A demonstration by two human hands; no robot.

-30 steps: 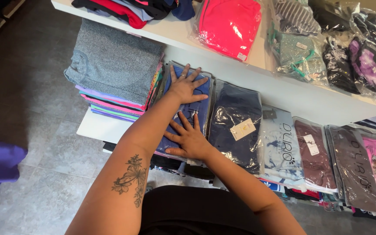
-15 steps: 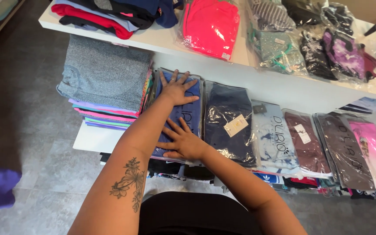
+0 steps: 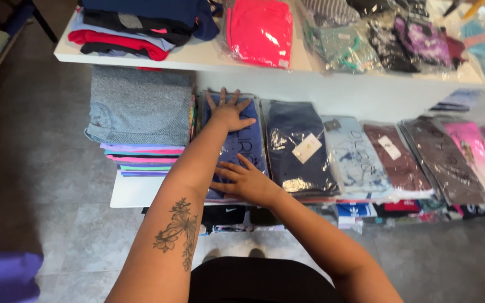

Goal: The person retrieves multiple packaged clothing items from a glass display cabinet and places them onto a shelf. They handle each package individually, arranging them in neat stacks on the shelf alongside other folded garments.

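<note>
On the lower shelf [image 3: 141, 193], my left hand [image 3: 230, 112] at 12 and right hand [image 3: 245, 180] at 6 lie open-palmed, flattening the blue packaged garment [image 3: 239, 147] against its stack.

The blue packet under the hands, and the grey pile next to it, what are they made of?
The blue packet looks like folded cloth inside thin clear plastic: its surface is glossy, with wrinkly bright glints. The left hand and right hand both lie flat on it. The grey pile looks like bare, soft, speckled knit fabric, matt with no shine.
</note>
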